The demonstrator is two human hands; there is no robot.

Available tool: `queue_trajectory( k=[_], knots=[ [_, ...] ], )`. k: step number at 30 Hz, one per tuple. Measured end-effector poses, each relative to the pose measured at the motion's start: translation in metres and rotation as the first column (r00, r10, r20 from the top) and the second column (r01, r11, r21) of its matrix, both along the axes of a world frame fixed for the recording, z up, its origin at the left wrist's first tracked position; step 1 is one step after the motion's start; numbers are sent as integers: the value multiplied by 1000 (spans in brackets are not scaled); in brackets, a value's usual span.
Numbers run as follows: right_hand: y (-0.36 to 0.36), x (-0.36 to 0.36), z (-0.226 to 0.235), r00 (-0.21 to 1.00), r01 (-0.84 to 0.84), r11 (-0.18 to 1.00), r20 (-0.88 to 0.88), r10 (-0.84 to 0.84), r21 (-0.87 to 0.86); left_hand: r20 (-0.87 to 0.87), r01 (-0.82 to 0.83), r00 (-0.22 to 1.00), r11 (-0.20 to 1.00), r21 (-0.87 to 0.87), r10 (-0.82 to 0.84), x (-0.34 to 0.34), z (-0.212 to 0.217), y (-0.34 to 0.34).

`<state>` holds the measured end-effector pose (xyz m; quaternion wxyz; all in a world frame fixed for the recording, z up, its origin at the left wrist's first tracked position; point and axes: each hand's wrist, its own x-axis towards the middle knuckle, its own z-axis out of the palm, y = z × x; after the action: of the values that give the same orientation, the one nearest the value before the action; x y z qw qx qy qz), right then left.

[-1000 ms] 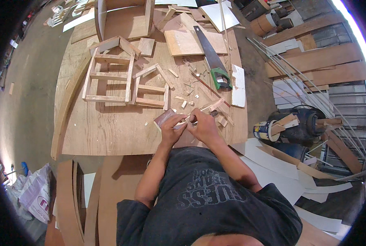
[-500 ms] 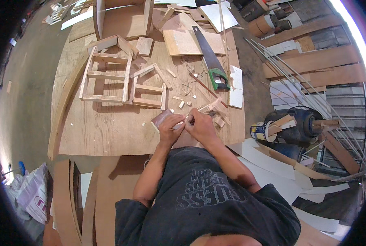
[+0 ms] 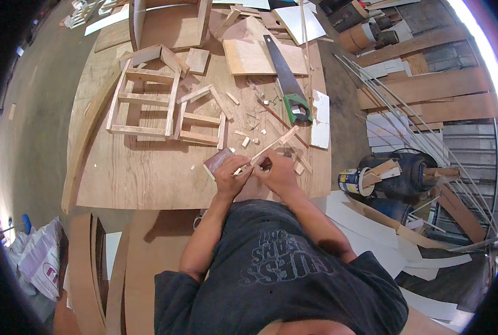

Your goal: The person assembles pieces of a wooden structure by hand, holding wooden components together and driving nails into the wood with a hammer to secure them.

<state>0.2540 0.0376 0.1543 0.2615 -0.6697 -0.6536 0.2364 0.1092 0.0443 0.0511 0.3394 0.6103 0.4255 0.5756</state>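
Observation:
My left hand (image 3: 232,175) and my right hand (image 3: 277,170) meet near the front edge of the wooden table (image 3: 131,184). Both pinch a thin wooden stick (image 3: 277,143), whose free end points away to the upper right. Fingers cover its near end. Beside and partly behind my left hand is a reddish-brown piece that looks like sandpaper (image 3: 217,160); whether the hand touches it I cannot tell. Small wood offcuts (image 3: 245,142) lie just beyond my hands. Farther left lie a ladder-like wooden frame (image 3: 144,99) and a smaller wooden frame (image 3: 201,120).
A handsaw (image 3: 285,72) with a green handle rests on the table, beside a pale board (image 3: 254,56). An open wooden box (image 3: 171,28) stands at the far edge. To the right on the floor are a bucket of scraps (image 3: 355,181) and long thin rods (image 3: 405,106).
The wooden stick now shows at greater length past my right hand, angled to the upper right. My right hand has turned slightly; my left hand stays nearly in place.

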Motion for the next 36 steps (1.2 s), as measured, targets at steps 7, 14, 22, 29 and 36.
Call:
queue_trajectory(
  k=[7, 14, 22, 29, 36],
  knots=[
    [3, 5, 11, 999, 35, 995, -11, -36, -92, -20, 12, 1000, 1000, 13, -12, 3, 2, 2],
    [6, 8, 9, 998, -37, 997, -43, 34, -73, 2, 25, 1000, 999, -21, -25, 3, 3, 2],
    [10, 5, 12, 995, -69, 994, 61, 75, -90, -13, 12, 1000, 1000, 26, -12, 4, 1, 3],
    [11, 3, 16, 986, -71, 994, 146, 82, -83, -17, 29, 999, 998, 60, -28, 7, 8, 6],
    [11, 0, 14, 961, -111, 989, 244, 133, -103, -19, 35, 999, 997, 67, -34, 7, 5, 5]
  ],
)
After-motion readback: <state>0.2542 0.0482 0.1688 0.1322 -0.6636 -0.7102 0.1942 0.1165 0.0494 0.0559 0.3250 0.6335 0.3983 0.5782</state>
